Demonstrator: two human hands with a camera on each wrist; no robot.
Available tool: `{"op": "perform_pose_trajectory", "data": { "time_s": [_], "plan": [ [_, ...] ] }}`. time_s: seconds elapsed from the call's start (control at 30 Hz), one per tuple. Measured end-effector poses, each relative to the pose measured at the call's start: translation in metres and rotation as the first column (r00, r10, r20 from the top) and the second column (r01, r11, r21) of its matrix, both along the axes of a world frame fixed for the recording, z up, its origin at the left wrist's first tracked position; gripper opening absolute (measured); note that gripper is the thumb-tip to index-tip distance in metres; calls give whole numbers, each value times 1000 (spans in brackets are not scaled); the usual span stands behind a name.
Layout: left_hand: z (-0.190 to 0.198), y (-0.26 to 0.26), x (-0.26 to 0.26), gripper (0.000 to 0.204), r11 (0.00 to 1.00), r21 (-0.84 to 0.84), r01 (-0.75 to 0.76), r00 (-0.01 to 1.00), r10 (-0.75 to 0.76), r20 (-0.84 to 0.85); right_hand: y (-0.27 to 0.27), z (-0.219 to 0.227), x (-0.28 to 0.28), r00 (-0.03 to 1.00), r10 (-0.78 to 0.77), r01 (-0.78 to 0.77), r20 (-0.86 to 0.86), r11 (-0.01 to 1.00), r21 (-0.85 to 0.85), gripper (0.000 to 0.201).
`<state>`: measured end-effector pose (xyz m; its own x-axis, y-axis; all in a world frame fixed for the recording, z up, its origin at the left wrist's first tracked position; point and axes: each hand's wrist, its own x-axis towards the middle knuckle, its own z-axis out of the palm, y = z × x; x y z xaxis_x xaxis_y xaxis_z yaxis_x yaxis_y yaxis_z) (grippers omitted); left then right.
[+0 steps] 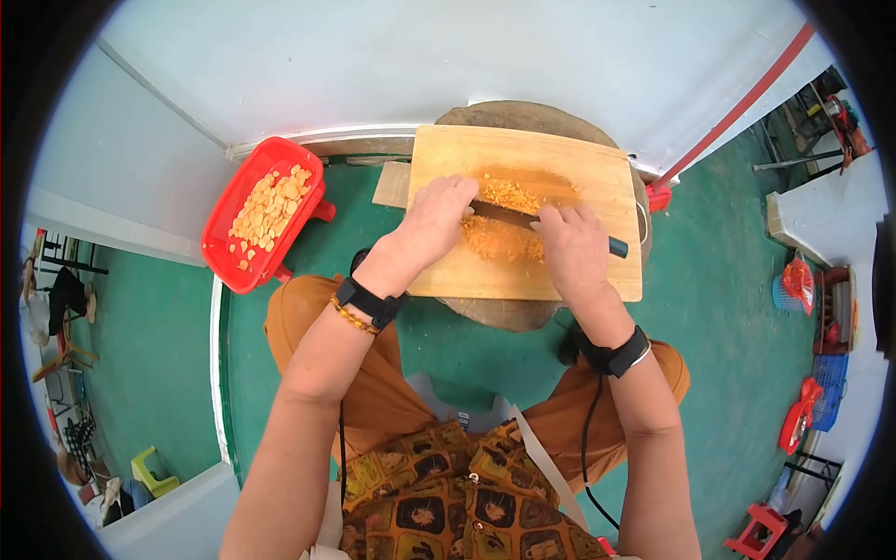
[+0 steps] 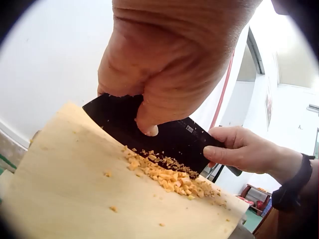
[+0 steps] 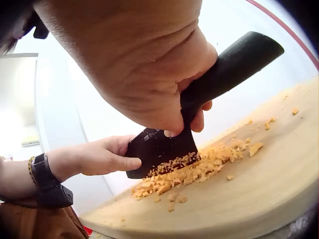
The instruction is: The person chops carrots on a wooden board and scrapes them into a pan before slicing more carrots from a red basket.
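A black cleaver [image 1: 504, 215] stands edge-down on a wooden cutting board [image 1: 588, 177], in a heap of finely chopped orange bits [image 1: 499, 241]. My right hand [image 1: 571, 247] grips its black handle [image 3: 234, 64]. My left hand [image 1: 434, 219] lies over the blade's far end and pinches the spine between thumb and fingers [image 2: 147, 127]. In the left wrist view the blade [image 2: 174, 142] rises behind the bits [image 2: 169, 177], with the right hand [image 2: 244, 149] beyond it. In the right wrist view bits [image 3: 194, 169] cling to the blade [image 3: 162, 147] and the left hand [image 3: 97, 157] holds its tip.
The board lies on a round wooden stump [image 1: 509, 313] between my knees. To the left a red tray [image 1: 280, 145] holding pale yellow pieces [image 1: 271, 205] sits on a red stool. White wall stands behind, green floor around. Baskets and stools [image 1: 803, 420] crowd the right side.
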<state>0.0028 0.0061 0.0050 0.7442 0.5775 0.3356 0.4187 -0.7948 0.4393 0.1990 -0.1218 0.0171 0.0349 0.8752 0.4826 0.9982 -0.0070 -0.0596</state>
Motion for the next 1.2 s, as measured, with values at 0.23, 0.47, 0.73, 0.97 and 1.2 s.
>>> {"op": "perform_pose_trajectory", "data": {
  "time_s": [0.23, 0.47, 0.73, 0.97, 1.2],
  "plan": [
    [1, -3, -1, 19, 999, -29, -21, 998, 20, -61, -1, -3, 0, 1000, 17, -17, 8, 1000, 3, 14],
    [2, -3, -2, 17, 999, -33, 3, 998, -5, -67, -7, 8, -2, 1000, 16, -16, 23, 1000, 1, 15],
    [11, -11, -7, 17, 999, -36, 1, 1000, -1, -18, -8, 9, -4, 1000, 26, -26, -4, 1000, 8, 16],
    [-2, -9, -9, 21, 1000, 3, 15, 999, -14, -31, -7, 1, -3, 999, 39, -39, -22, 999, 10, 15],
    [-1, -16, -15, 19, 1000, -4, -18, 997, 17, -78, -11, -4, -8, 998, 62, -62, -25, 998, 1, 12]
  ]
}}
